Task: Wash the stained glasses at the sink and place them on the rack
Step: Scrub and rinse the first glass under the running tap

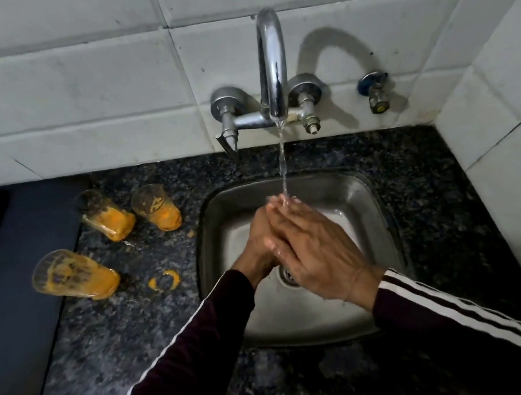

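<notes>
Three clear glasses smeared with orange residue stand on the dark granite counter left of the sink: one at the back left (106, 215), one beside it (156, 207), and a larger one nearer me (73, 274). Over the steel sink (369, 200), my left hand (257, 238) and my right hand (315, 250) are pressed palm to palm with straight fingers. Water from the chrome tap (272, 65) runs onto their fingertips. Neither hand holds a glass.
An orange ring-shaped smear (164, 281) marks the counter between the glasses and the sink. A dark blue-grey mat or tray (3, 306) lies at the far left. A small blue-handled valve (375, 90) sticks out of the tiled wall. A tiled side wall closes in on the right.
</notes>
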